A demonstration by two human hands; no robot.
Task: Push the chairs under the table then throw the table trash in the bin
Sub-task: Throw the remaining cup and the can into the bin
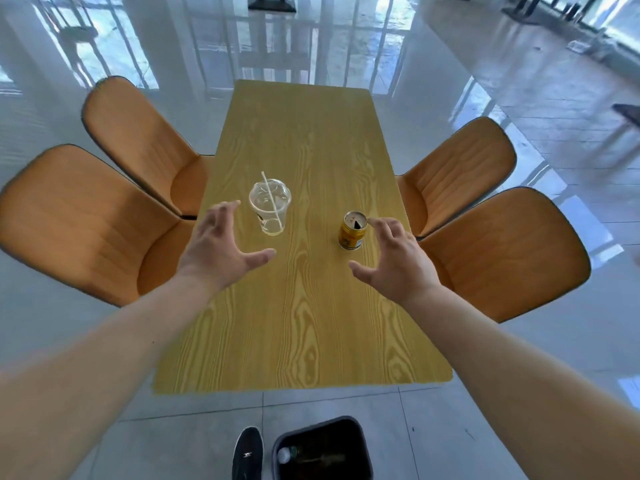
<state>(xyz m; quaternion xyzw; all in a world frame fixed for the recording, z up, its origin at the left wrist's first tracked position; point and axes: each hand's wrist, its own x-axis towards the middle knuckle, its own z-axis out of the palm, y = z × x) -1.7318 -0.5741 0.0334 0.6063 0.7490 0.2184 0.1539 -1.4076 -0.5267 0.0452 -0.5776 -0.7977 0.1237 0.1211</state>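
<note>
A clear plastic cup [270, 206] with a domed lid and white straw stands on the yellow wooden table [301, 323]. To its right stands an opened yellow can [351, 231]. My left hand [221, 247] hovers open just left of the cup, fingers spread, not touching it. My right hand [394, 259] is open beside the can, fingertips close to its rim. Two orange chairs on the left [90, 223] [138, 133] and two on the right [502, 251] [457, 171] have their seats tucked under the table edges.
A black bin [322, 448] with a bottle inside stands on the tiled floor below the table's near edge, next to my black shoe [247, 453]. Glossy floor surrounds the table; other table bases stand far back.
</note>
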